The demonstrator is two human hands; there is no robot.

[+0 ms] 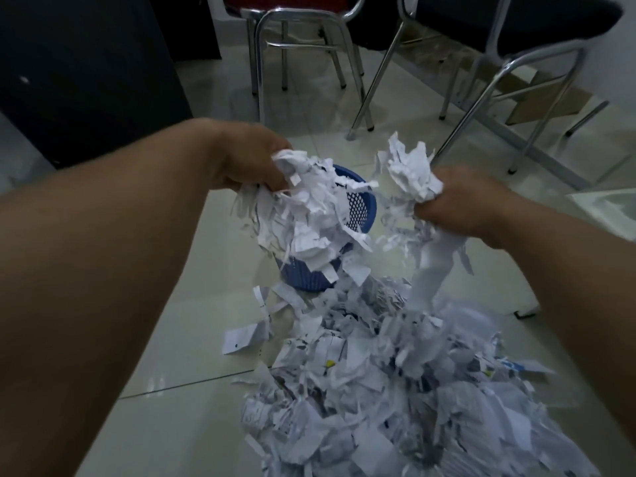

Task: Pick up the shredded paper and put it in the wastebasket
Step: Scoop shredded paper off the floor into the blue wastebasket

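Both hands are loaded, so this is the carry-and-drop step. The left hand (pixel 254 160) has its grip curled tight round a big bunch of shredded paper (pixel 303 215), which hangs right over the mouth of the blue wastebasket (pixel 361 208) and hides most of its rim. The right hand (pixel 471 201) is likewise clenched on a second bunch (pixel 413 173) — crumpled scraps above the fist, long strips trailing below — but it hangs to the right of the basket, above the floor (pixel 213 270) rather than the opening. The wastebasket stands on the tiles just beyond the main pile (pixel 395 390), which is large and spreads across the near floor, so the task looks far from done. Next, I judge, the left grip need only open for its load to fall in; the right must first come across over the mouth. Loose strips dangle from both bunches, and some may well miss and land beside the basket.
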